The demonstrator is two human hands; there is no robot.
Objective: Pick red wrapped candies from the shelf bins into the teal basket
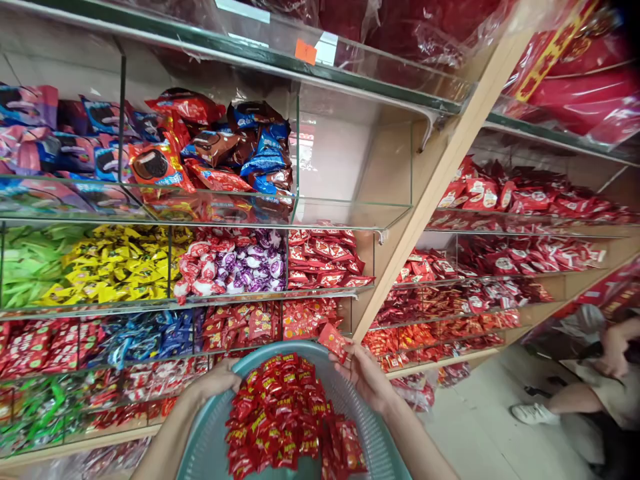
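Note:
A teal plastic basket [204, 433] at the bottom centre holds a heap of small red candy packets [280, 413] with yellow print. My left hand [215, 383] grips the basket's left rim, its fingers closed round it. At the right rim, my right hand [364, 373] pinches a red packet [333, 341] in front of the lower shelf. A few red packets of another design [347, 445] lie at the right side of the heap.
Glass-fronted shelves [230, 295] hold yellow, purple, blue, green and red sweets. A slanted wooden upright [430, 193] divides them from more red packets at right. A seated person [583, 400] is at the far right on the tiled floor.

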